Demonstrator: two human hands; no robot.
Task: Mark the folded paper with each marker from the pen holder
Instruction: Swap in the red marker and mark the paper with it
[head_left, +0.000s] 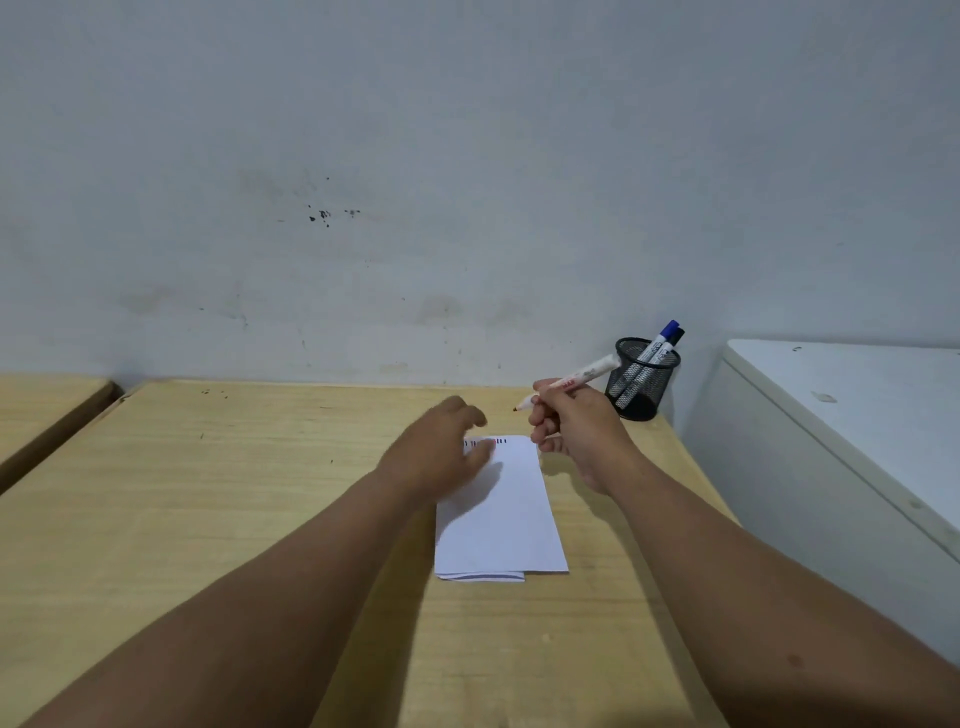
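One wooden desk, scuffed wall (ink specks, perhaps), white cabinet

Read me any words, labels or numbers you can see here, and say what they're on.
None can be read.
Marker in the right hand: red print, blurred.
Markers in the pen holder: dark print, too small.
Folded paper: short pen strokes only, no writing.
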